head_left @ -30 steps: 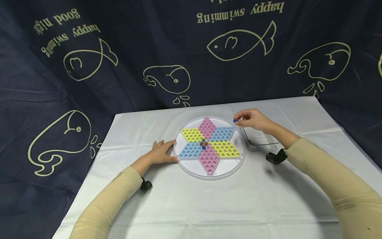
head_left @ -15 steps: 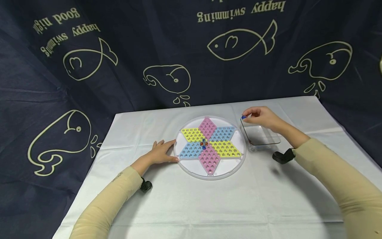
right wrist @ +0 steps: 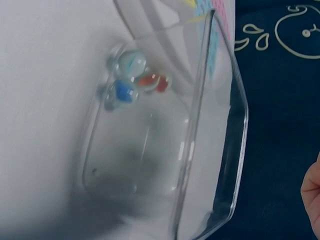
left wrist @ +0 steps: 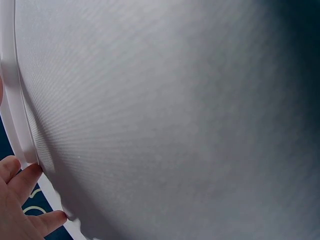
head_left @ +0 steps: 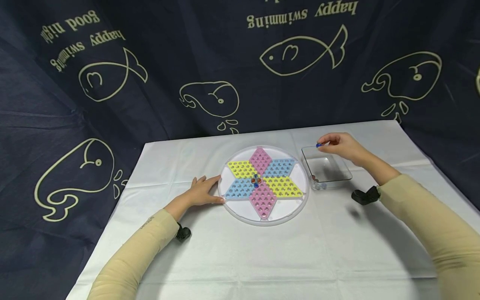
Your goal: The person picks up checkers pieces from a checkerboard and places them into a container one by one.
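A round white Chinese checkers board [head_left: 285, 210] with a pink, yellow and blue star lies mid-table. Several red and blue marbles [head_left: 256, 181] cluster at the star's centre. My left hand [head_left: 200, 193] rests at the board's left edge, fingers spread, thumb and fingertips at the rim. Between thumb and fingertips my right hand [head_left: 343, 146] pinches a blue marble [head_left: 319, 145], held over the far part of a clear square box [head_left: 330, 166]. In the right wrist view, marbles [right wrist: 132, 62] lie in one corner of that box; only part of the right hand [right wrist: 312, 192] shows there.
A white cloth [head_left: 262, 262] covers the table. Behind it hangs a dark blue curtain [head_left: 157, 112] printed with fish and whales. The clear box stands close to the board's right rim.
My right hand has moved right with the blue marble, from beside the board's upper right rim to over the clear box. The left hand has stayed in place.
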`<act>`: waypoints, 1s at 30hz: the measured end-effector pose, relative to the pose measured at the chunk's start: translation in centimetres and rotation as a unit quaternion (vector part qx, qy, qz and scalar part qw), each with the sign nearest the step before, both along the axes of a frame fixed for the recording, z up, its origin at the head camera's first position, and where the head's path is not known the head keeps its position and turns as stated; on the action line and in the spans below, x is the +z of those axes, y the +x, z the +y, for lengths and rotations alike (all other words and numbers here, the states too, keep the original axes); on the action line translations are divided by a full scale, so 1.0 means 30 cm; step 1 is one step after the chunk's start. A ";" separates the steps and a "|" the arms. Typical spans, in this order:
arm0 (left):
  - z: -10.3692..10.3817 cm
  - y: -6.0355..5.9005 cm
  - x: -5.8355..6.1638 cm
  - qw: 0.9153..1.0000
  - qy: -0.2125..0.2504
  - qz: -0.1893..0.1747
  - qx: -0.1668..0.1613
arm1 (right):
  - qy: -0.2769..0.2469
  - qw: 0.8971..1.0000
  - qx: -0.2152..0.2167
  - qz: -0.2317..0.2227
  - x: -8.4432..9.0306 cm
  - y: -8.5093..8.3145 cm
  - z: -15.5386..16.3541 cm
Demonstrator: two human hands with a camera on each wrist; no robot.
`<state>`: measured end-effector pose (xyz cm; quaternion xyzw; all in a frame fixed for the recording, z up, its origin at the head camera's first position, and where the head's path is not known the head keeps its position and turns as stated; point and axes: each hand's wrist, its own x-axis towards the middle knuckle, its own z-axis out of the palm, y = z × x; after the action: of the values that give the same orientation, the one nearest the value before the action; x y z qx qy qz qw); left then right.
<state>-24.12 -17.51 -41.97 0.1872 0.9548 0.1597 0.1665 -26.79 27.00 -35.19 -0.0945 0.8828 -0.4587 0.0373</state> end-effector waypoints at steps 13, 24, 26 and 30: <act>0.002 0.002 0.003 1.000 0.000 0.002 -0.003 | 0.036 0.999 -0.007 -0.014 -0.031 -0.014 0.069; 0.003 0.000 0.000 1.000 -0.003 0.000 0.000 | 0.026 0.997 -0.029 -0.060 -0.064 -0.020 0.090; 0.003 0.001 0.002 1.000 -0.002 0.000 0.000 | 0.017 0.997 -0.026 -0.072 -0.071 -0.024 0.095; 0.004 0.003 0.004 1.000 -0.001 -0.003 0.002 | -0.017 0.995 -0.025 -0.090 -0.084 -0.032 0.107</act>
<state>-24.01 -17.40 -41.84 0.1849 0.9548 0.1596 0.1696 -27.74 30.20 -37.71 -0.0307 0.8700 -0.4810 0.1037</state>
